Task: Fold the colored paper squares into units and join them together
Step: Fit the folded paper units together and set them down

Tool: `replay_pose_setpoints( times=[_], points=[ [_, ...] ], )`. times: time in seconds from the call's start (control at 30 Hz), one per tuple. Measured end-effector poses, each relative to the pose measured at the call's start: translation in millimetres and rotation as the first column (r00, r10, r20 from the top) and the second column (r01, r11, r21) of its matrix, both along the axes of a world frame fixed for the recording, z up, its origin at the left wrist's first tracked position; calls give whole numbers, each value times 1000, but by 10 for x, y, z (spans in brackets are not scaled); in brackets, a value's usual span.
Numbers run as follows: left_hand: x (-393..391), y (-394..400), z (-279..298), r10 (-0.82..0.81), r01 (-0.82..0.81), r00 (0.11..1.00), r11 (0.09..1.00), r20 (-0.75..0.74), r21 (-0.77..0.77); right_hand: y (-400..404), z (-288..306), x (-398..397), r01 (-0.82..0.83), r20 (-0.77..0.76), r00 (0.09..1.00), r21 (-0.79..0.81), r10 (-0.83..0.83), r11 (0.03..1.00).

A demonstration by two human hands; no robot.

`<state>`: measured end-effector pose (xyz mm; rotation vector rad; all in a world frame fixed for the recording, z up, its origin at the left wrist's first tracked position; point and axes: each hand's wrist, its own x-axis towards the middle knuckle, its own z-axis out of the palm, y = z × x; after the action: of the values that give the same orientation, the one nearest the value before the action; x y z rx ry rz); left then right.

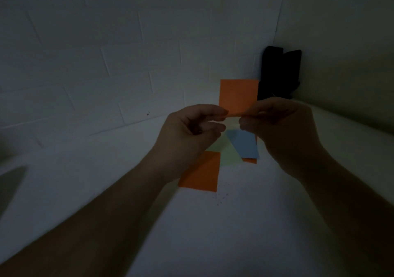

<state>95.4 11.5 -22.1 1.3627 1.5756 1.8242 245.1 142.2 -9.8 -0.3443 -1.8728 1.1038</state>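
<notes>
An orange paper [238,95] is held upright above the white table, its lower edge bent toward me. My left hand [191,133] pinches that lower edge from the left. My right hand [281,131] pinches it from the right. Below the hands, flat on the table, lie a blue paper [246,144], a pale green paper [227,152] partly under it, and an orange folded paper [201,173] nearer to me. A sliver of another orange sheet [249,160] shows under the blue one.
The scene is dim. A white brick wall [106,52] rises behind the table [234,223]. A black object [279,74] stands in the corner at the back right. Small dark specks [219,199] lie on the table in front of the papers.
</notes>
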Motion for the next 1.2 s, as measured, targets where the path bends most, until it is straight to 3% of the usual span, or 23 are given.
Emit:
replay_pose_setpoints(
  times=[0.23,0.6,0.73,1.0,1.2],
  points=[
    [-27,-5,-31,167,-145,974,979,-152,144,-47,-4,-19,-61,-13,998,43,62,997],
    [-21,-9,-20,177,-153,968,978,-179,142,-23,-5,-11,-18,-29,999,61,20,998],
    [-13,14,-16,172,-157,978,980,-115,126,-40,0,-16,-6,-45,999,24,7,1000],
    [48,73,-42,89,-109,973,991,214,82,-61,-43,-57,-8,-50,999,-129,2,992],
    [92,94,-22,99,-116,922,993,375,23,-94,-74,-135,-42,-76,997,-342,17,939]
  ],
)
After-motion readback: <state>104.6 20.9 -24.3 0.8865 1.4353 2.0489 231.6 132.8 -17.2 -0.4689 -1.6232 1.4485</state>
